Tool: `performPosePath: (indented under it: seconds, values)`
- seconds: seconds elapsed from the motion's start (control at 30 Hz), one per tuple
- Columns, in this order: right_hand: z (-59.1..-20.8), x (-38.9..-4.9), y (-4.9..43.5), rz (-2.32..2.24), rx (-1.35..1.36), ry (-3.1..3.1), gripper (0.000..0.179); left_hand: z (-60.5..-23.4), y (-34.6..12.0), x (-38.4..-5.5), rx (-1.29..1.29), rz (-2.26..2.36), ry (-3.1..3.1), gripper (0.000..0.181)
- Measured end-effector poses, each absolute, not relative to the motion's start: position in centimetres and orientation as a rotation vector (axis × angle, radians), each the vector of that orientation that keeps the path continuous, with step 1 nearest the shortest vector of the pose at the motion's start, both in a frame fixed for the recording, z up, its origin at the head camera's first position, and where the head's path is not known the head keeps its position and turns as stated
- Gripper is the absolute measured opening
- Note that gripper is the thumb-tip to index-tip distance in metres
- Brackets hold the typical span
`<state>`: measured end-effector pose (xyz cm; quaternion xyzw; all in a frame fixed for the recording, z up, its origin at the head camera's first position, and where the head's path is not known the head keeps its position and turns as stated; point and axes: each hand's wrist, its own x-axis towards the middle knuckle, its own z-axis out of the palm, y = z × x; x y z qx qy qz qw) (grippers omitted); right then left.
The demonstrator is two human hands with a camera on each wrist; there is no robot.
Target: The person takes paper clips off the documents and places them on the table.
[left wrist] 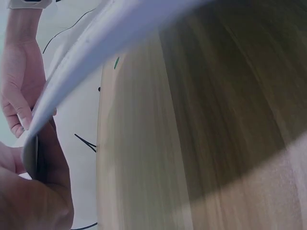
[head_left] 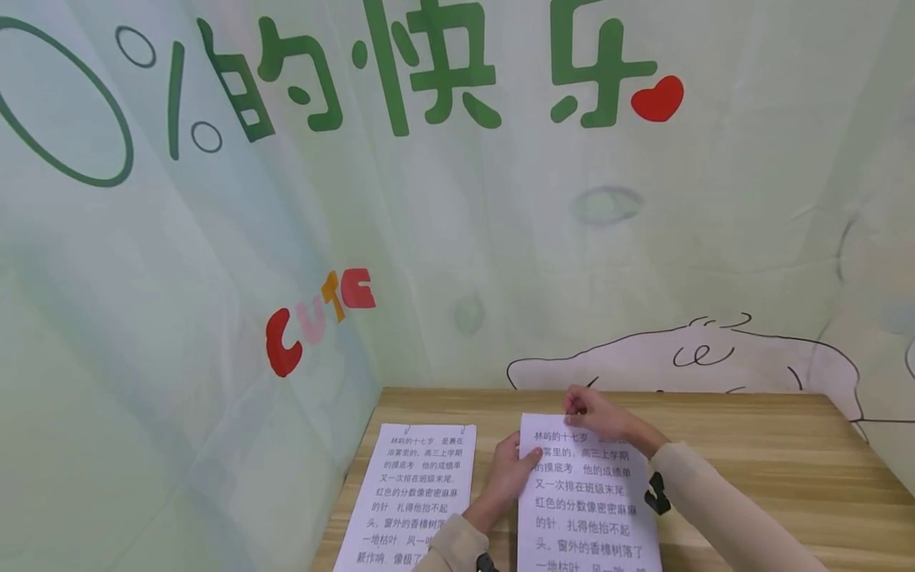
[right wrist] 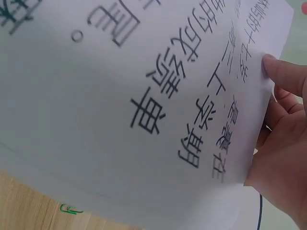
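1. Head view: a white printed paper (head_left: 586, 508) with black words is low in the frame, a bit right of the middle
2. The left hand (head_left: 509, 470) grips the left edge of it, with its thumb on the front and its other fingers behind
3. The right hand (head_left: 599, 415) pinches the top edge; the right wrist view shows its thumb on the front and bent fingers behind, but I cannot tell if something tiny is in them
4. In the left wrist view, the paper slants across the upper left, lifted off the wooden desk (head_left: 743, 453)
5. A second paper (head_left: 411, 512) lies on the desk, at the bottom of the head view, left of the middle
6. A little green clip (right wrist: 71, 209) lies on the desk, at the bottom left of the right wrist view
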<state>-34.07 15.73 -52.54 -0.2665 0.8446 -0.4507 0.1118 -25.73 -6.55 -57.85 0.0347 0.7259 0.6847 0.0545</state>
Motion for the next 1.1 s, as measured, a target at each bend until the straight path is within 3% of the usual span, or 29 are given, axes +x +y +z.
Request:
performPosePath:
  seconds: [1.1]
  values:
    - [-51.9, -34.6, 18.2, -1.45, -0.711, 2.606, 0.028, -57.8, -6.7, -25.5, 0.054, 2.071, 2.227, 0.034]
